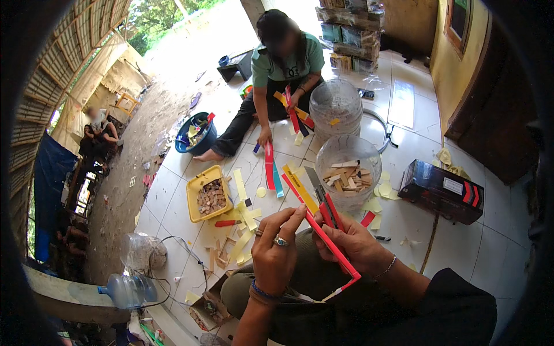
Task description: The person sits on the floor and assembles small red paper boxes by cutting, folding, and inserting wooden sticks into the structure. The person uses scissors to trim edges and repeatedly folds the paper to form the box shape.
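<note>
Narrow red paper-like strip is running between left hand, pinching its edge, and right hand, gripping it near a flat yellow strip; lower end is bending sharply. Likely handling light, flexible, creasing easily; long edges are probably offering safest hold.

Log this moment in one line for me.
Left fingers: touching red strip | right fingers: holding red strip | nearby: clear tub, wood pieces
</note>
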A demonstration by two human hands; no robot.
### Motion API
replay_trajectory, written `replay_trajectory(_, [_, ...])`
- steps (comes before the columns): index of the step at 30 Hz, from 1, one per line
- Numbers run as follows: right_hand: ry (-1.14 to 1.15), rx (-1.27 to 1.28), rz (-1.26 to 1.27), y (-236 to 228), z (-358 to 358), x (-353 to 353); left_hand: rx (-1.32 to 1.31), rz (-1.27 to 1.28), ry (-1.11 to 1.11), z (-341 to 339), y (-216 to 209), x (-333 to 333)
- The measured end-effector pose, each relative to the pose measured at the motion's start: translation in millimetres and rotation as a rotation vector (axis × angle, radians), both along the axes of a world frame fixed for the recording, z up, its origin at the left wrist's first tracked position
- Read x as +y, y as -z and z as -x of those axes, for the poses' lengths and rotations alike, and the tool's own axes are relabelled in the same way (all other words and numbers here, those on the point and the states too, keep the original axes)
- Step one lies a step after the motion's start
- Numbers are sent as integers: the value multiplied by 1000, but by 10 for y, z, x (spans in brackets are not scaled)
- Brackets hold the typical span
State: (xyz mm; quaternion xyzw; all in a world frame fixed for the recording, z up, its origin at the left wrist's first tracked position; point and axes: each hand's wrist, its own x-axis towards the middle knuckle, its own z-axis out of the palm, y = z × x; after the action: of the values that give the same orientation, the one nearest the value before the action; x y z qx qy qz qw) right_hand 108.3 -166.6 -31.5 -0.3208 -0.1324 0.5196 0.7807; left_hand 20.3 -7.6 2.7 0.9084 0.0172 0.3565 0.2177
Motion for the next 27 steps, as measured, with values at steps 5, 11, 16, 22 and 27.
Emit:
replay_trajectory(5, [-28, 52, -58, 19, -45, -13, -17, 35, 5, -34, 28, 3])
replay_trajectory(11, [22, 204, -95, 40, -110, 7, -9, 475, 3, -103, 65, 1])
replay_trajectory(16, [23, 247, -111, 83, -137, 13, 103, 708, 38, -92, 60, 8])
replay_trajectory(22, [95, 152, -25, 26, -83, 27, 174, 1016, 35, -60, 69, 28])
replay_trajectory(27, [103, 92, -54, -27, -58, 70, 129, 1176, 93, -10, 83, 104])
